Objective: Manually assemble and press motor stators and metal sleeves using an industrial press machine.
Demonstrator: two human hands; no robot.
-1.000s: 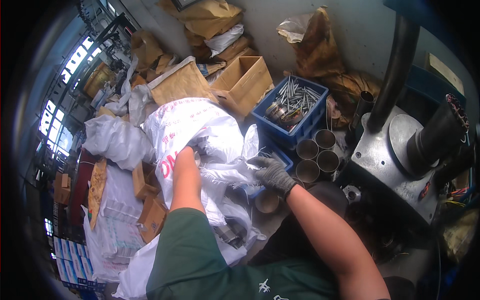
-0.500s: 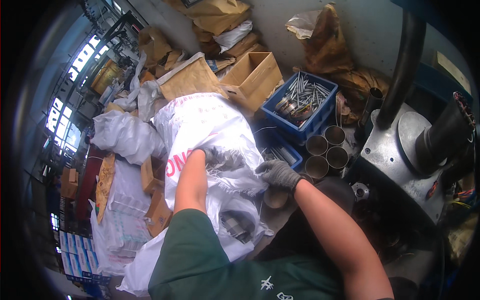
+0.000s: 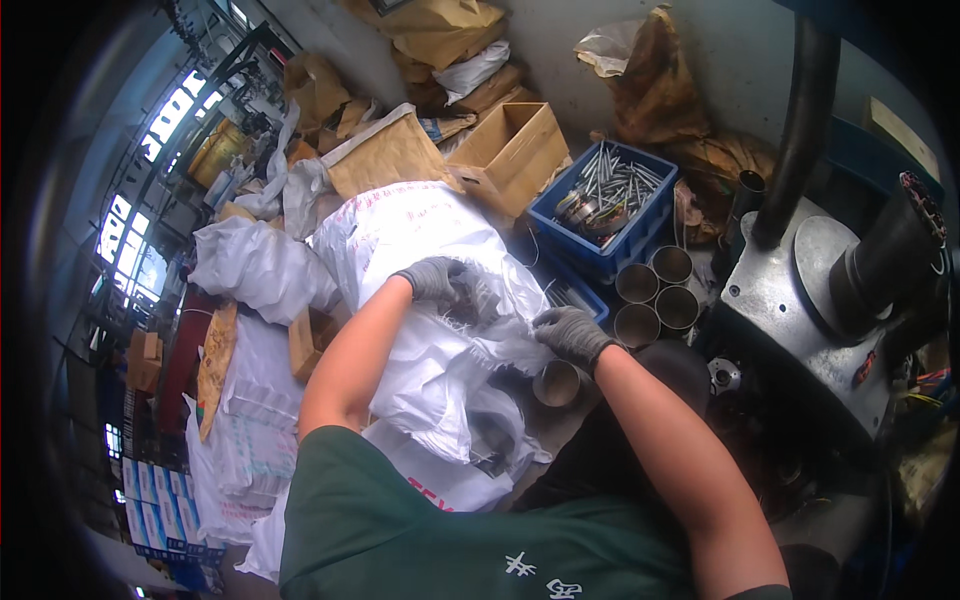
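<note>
A big white woven sack with faint red print lies in front of me, its frayed mouth between my two hands. My left hand, in a grey glove, has its fingers curled at the far left rim of that mouth; the fingertips are partly hidden. On the right, my gloved right hand pinches the frayed edge of the sack. Dark contents show inside the opening, too shadowed to name. Crumpled white sacking lies below, nearer to me.
Beyond my right hand stand a blue crate of metal rods and several upright metal cups. A wooden box sits behind the sack. Heavy machinery borders the right; white bags and cartons crowd the left.
My left hand has come out from the fold and moved up and slightly right along the sack's mouth. The mouth gapes wider and the large red print there has folded out of sight.
</note>
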